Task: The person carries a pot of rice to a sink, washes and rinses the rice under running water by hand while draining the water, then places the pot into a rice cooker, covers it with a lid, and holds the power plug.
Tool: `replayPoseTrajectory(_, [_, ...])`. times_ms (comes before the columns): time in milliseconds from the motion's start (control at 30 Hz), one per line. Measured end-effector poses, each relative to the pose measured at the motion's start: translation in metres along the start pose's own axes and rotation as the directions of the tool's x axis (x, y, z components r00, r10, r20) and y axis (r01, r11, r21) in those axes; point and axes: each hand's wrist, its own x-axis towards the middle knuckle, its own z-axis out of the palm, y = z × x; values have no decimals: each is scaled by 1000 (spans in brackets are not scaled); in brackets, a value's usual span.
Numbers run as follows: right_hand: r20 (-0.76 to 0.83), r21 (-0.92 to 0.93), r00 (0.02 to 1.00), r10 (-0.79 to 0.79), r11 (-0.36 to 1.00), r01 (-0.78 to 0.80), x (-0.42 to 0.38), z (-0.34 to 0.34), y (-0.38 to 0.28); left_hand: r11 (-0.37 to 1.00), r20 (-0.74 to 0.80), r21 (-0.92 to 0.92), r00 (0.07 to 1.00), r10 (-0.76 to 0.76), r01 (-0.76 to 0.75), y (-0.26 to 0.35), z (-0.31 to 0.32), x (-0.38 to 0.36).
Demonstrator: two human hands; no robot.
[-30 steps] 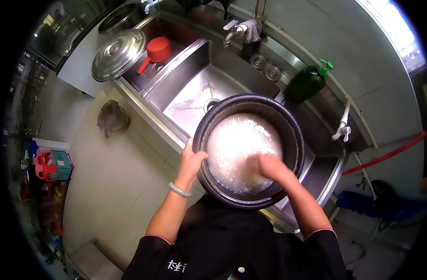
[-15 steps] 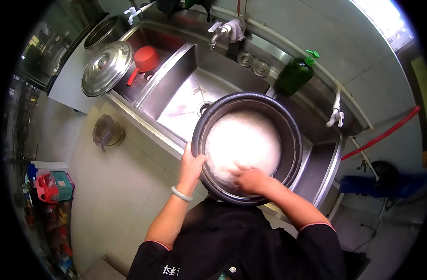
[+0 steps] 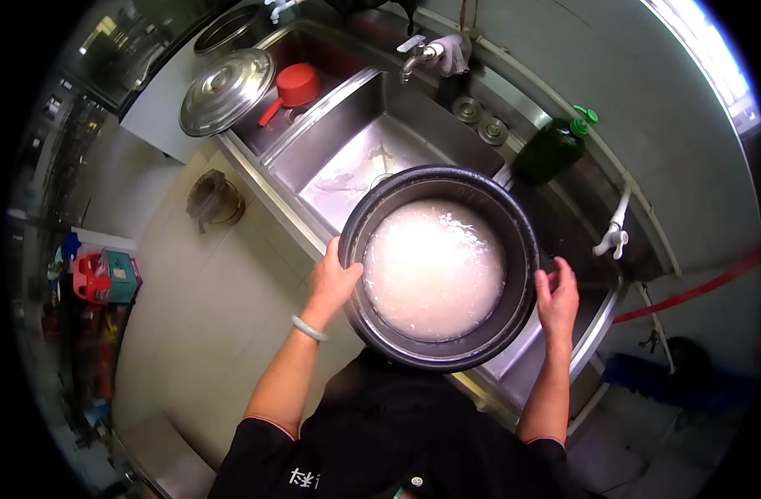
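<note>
A large dark round pot (image 3: 523, 241) sits over the sink edge in front of me, holding cloudy whitish water and rice (image 3: 434, 270). My left hand (image 3: 332, 283), with a pale bangle on its wrist, grips the pot's left rim, thumb over the edge and fingers on the outside. At the opposite side my right hand (image 3: 558, 298) is raised, its thumb right at the rim and its fingers parted and slightly curled, with nothing between them.
Behind the pot are a steel sink basin (image 3: 347, 150) and a faucet (image 3: 422, 56). A steel lid (image 3: 227, 91) and red ladle-shaped scoop (image 3: 297, 85) lie at left. A green pump bottle (image 3: 551, 151) and white tap (image 3: 613, 237) stand right. A bin (image 3: 217, 200) is on the floor.
My right hand has come out of the rice and moved right to the pot's rim. The water surface now looks calmer. My left hand stays on the left rim; the view has shifted slightly.
</note>
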Motion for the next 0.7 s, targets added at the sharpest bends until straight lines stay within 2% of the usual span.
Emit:
replayPoseTrajectory(33, [207,135,966,157,973,-188,1,1,1,1000,-16,-4,1000,-10,10,3,0,1])
replayPoseTrajectory(100, [75,119,996,50,991,-58,-1,19,11,986,-39,162,999,-32,38,4,1,-3])
replayPoseTrajectory(133, [-241,-260,899,-366,916,304,4,19,-1,976,-49,214,998,-27,37,5,1,-5])
replayPoseTrajectory(167, [-231,-250,900,-369,917,311,8,13,-15,974,-56,220,998,-40,51,7,2,-8])
replayPoseTrajectory(233, [-124,-132,877,-465,883,450,11,2,-44,969,-111,239,993,-30,56,10,5,-13])
replayPoseTrajectory(267, [66,16,846,-530,848,530,12,5,-53,976,-108,215,994,-15,38,6,7,-11])
replayPoseTrajectory(300, [349,159,827,-442,897,413,5,16,-60,977,-100,213,995,-7,28,3,10,-11])
replayPoseTrajectory(333, [599,254,674,-433,901,353,1,28,-68,976,-141,216,990,21,10,1,12,-11])
replayPoseTrajectory(367, [766,271,469,-440,882,386,-3,44,-77,976,-184,218,982,48,-7,0,14,-10])
replayPoseTrajectory(400, [861,322,233,-453,838,440,-8,73,-73,984,-174,176,984,30,1,2,13,-11])
replayPoseTrajectory(467, [930,283,26,-367,760,585,-8,110,-74,985,-157,170,987,16,11,1,12,-10])
replayPoseTrajectory(500, [936,241,64,-346,763,600,-2,134,-66,985,-142,169,990,-5,30,0,11,-11])
replayPoseTrajectory(567, [952,151,169,-254,874,462,29,146,-75,989,-158,141,987,-11,34,2,10,-13])
replayPoseTrajectory(633, [858,136,402,-321,895,425,54,141,-80,987,-168,157,986,4,23,-2,11,-12])
replayPoseTrajectory(700, [676,76,646,-355,905,418,72,129,-82,990,-157,137,987,-23,45,-1,11,-12])
